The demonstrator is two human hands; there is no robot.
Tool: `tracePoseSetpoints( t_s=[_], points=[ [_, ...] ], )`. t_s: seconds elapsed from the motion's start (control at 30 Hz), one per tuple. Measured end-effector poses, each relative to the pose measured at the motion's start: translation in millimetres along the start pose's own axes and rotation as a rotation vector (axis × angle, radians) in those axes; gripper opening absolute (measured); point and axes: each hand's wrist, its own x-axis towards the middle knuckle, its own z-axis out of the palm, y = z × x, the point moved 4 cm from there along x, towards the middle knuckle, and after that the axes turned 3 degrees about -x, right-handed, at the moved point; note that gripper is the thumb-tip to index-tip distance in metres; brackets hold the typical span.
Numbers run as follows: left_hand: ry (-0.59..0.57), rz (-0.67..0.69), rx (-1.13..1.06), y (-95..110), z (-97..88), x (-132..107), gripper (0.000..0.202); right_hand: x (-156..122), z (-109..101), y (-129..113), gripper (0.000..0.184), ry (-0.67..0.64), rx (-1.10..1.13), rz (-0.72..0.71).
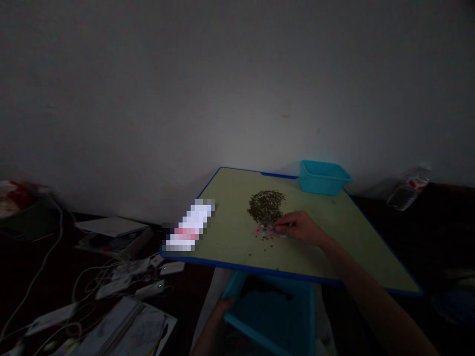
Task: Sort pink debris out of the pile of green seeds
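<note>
On the pale yellow-green board (pixel 230 237) with a blue rim lies a pile of small brownish-green grains (pixel 266 203), a few of them scattered nearer to me. At the pile's near edge is a small pink-and-white patterned piece (pixel 264 231), its kind unclear in the dim light. My right hand (pixel 302 227) rests low over the board, thumb and fingers pinched at the right end of that piece. Below the board, my left hand (pixel 222 309) grips the left rim of a blue plastic bin (pixel 274 316), which has a dark patch inside near its far side.
A second blue bin (pixel 322 178) stands at the board's far right corner. A bright pixelated phone-like screen (pixel 191 227) lies on the left. Power strips with cables (pixel 115 282), papers (pixel 122 326) and a box (pixel 113 235) are to the left; a plastic bottle (pixel 410 188) is at right.
</note>
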Motion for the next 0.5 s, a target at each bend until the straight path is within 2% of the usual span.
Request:
tracePoseSetpoints(
  t_s=[0.17,0.5],
  points=[
    [0.018,-0.026,-0.048,6,9.7,-8,0.079,-1,0,0,0.022,-0.008,0.036,0.001],
    [0.031,-0.007,-0.028,9,18.0,-15,0.063,1,-1,7,0.025,0.018,-0.015,0.003]
  ],
)
